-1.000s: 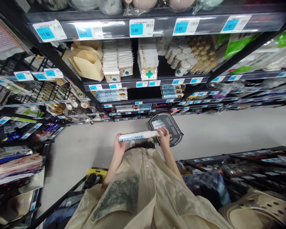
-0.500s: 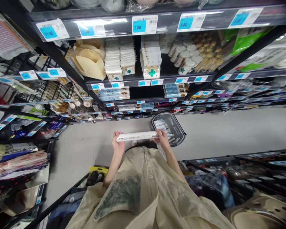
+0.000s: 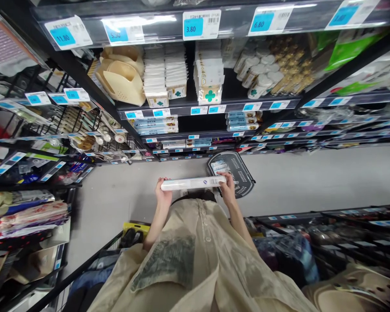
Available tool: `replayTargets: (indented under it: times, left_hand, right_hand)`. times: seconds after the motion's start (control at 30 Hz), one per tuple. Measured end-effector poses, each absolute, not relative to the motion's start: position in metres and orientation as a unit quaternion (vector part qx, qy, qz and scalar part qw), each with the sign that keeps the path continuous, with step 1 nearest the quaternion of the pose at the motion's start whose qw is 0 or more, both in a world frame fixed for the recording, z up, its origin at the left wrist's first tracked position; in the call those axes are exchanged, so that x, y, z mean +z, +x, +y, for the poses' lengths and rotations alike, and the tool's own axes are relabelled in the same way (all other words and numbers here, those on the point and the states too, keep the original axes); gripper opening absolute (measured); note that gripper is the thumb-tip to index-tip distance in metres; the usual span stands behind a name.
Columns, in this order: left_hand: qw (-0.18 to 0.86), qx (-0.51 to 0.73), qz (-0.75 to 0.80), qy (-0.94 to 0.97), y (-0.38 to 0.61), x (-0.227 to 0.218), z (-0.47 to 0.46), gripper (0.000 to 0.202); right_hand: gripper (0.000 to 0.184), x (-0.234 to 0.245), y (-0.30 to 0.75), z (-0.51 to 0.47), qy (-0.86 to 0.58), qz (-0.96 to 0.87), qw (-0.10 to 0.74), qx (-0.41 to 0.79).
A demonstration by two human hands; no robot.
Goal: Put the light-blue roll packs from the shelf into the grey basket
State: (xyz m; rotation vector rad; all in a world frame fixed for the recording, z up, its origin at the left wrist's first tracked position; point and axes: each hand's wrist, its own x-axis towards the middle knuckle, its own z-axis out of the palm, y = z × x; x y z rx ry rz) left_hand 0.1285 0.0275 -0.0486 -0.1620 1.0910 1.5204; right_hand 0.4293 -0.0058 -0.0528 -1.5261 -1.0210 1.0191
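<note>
I hold a long white boxed roll (image 3: pixel 191 183) level in front of my waist. My left hand (image 3: pixel 163 196) grips its left end and my right hand (image 3: pixel 229 190) grips its right end, fingers wrapped round it. A dark plastic shopping basket (image 3: pixel 243 175) sits on the grey floor just beyond my right hand, with a few similar packs inside. More long blue-and-white roll boxes (image 3: pixel 156 125) lie on the lower shelf ahead.
Black shop shelving (image 3: pixel 201 110) with blue price tags rises in front, stocked with beige colanders (image 3: pixel 123 80), small white boxes and tubs. More racks stand left and right. A yellow-handled cart (image 3: pixel 133 229) is at my left side.
The roll has been turned in my hands: its printed blue face has rotated away and a plain white side now faces up. Both hands keep hold of its ends.
</note>
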Motion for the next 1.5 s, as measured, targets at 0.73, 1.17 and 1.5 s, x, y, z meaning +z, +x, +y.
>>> replayTargets:
  times: [0.73, 1.17, 1.5]
  left_hand:
    - [0.55, 0.688, 0.469, -0.065, 0.109, -0.032, 0.03, 0.04]
    - [0.516, 0.687, 0.511, -0.016, 0.091, -0.045, 0.027, 0.034]
    - [0.553, 0.69, 0.467, 0.001, 0.096, -0.037, 0.018, 0.045]
  right_hand:
    - [0.057, -0.038, 0.433, -0.001, -0.62, -0.432, 0.325, 0.569]
    - [0.066, -0.032, 0.424, -0.005, -0.574, -0.472, 0.347, 0.573]
    - [0.057, -0.039, 0.407, 0.009, -0.673, -0.534, 0.164, 0.485]
